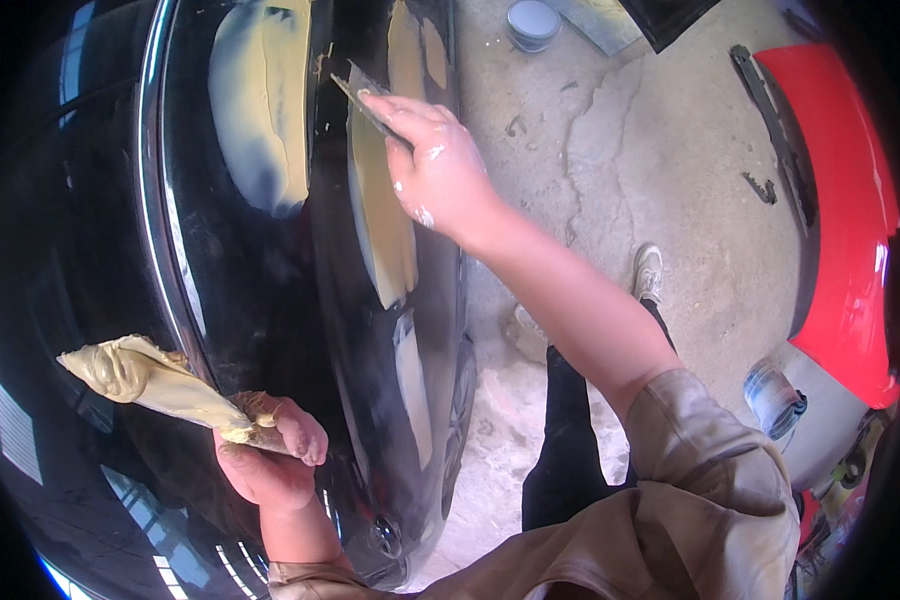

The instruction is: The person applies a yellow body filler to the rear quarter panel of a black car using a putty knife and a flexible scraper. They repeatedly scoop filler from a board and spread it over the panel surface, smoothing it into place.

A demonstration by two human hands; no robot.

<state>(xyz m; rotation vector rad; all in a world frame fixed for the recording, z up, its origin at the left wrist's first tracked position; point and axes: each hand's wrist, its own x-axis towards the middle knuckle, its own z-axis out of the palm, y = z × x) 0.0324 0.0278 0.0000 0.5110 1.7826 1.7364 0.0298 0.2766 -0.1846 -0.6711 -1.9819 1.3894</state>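
the putty patch (388, 235) lies on the side of the black car (260, 300). uneven pressure on the scraper (362, 98) may leave ridges; tilting the loaded spreader (192, 398) may drop putty (120, 372) onto the car. the right hand (440, 165) is closed around the scraper near the patch's upper end; the left hand (275, 460) grips the spreader's near end.

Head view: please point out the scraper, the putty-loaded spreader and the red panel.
Scraper (355, 86): head view, on the bare blade near its far corner.
Spreader (177, 394): head view, on the middle of its coated length.
Red panel (838, 185): head view, on its broad glossy face.
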